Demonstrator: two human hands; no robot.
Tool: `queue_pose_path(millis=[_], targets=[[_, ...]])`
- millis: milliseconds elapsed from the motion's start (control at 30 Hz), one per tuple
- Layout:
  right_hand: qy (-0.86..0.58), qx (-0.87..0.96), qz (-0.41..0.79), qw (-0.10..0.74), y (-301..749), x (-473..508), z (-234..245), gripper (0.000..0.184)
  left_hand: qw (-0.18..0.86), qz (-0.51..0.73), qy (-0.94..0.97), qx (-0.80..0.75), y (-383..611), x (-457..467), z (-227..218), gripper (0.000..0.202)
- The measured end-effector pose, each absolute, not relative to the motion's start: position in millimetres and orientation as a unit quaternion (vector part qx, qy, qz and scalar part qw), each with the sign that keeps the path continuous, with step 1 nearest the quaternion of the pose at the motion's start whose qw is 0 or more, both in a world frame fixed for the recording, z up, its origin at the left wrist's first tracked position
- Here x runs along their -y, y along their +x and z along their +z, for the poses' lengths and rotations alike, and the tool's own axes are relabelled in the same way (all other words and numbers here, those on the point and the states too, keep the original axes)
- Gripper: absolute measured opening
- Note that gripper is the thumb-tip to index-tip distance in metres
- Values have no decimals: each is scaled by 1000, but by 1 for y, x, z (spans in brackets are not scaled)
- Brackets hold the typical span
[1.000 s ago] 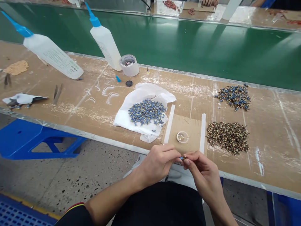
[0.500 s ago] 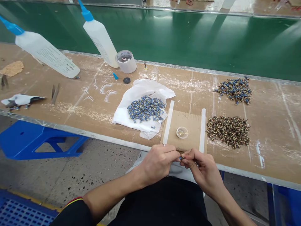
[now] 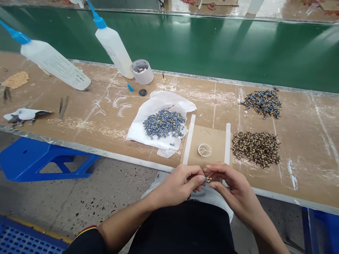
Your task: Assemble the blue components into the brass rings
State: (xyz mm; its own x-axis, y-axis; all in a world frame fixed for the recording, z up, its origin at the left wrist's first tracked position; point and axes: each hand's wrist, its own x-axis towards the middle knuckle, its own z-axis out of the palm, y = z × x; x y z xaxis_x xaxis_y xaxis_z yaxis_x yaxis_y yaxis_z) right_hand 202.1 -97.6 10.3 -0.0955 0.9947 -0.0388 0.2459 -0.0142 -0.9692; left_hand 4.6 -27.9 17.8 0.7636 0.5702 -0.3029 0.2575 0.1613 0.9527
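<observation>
My left hand (image 3: 184, 183) pinches a small painted figure piece (image 3: 208, 179), blue and yellowish, between thumb and fingers above my lap. My right hand (image 3: 230, 185) is beside it with thumb and fingers apart, the fingertips close to the piece; whether they touch it is hard to see. Just beyond the hands, a small round clear dish (image 3: 204, 150) with a thin curved thing in it sits on a taped cardboard square (image 3: 218, 137). Left of that, many blue pieces (image 3: 164, 123) lie on white paper (image 3: 137, 128). To the right is a heap of brown and cream pieces (image 3: 256, 149).
Another heap of blue and brown pieces (image 3: 262, 102) lies at the back right. Two tilted white bottles with blue nozzles (image 3: 57, 65) and a tape roll (image 3: 142, 72) stand back left. Tweezers (image 3: 63, 107) lie at left; a blue stool (image 3: 42, 158) is below the table edge.
My right thumb and fingers have spread away from the piece they were pinching together with my left hand. The left hand still grips it, its thumb now more in view.
</observation>
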Motion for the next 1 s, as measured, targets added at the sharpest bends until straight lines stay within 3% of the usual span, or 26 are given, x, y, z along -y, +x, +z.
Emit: queue_pose_path(millis=[100, 200, 500, 767, 1000], targets=[[-523, 605, 437, 412, 202, 99, 15, 11, 811, 61, 506, -287, 6, 29, 15, 46], [-530, 594, 424, 433, 200, 100, 14, 4, 826, 54, 488, -277, 7, 32, 16, 53], [-583, 471, 441, 494, 189, 109, -3, 3, 564, 156, 750, -308, 9, 37, 26, 27], [-567, 439, 494, 492, 185, 110, -1, 3, 452, 183, 821, -296, 10, 36, 19, 26], [-552, 508, 490, 444, 194, 111, 10, 14, 352, 154, 888, -251, 11, 29, 28, 23]])
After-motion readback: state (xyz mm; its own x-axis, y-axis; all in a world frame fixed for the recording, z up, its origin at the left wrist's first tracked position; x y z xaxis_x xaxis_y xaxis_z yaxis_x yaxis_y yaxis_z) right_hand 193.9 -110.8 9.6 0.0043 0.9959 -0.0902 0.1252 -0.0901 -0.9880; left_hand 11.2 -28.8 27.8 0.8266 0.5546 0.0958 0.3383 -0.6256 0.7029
